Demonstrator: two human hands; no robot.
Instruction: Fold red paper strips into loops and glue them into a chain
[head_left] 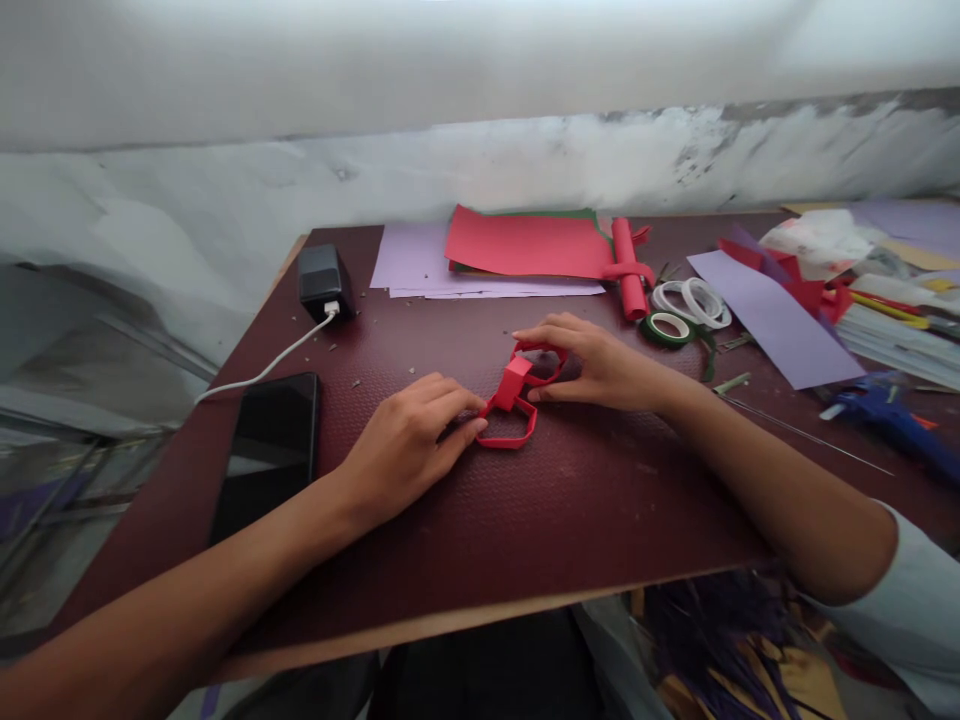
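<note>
A red folded paper piece (514,384) with a small block in the middle and an angular loop on each side rests on the dark red table (570,500). My left hand (409,440) pinches the edge of its near loop between thumb and fingertips. The far loop lies between the thumb and fingers of my right hand (589,365), which hold it from the right. Both loops look hollow, with thin strip walls.
Red sheets (529,245) and lilac sheets (409,255) lie at the back, beside a red paper roll (628,270). Tape rolls (669,330), a lilac strip (776,318) and a blue glue gun (885,415) are at right. A phone (270,450) and black charger (322,278) sit left.
</note>
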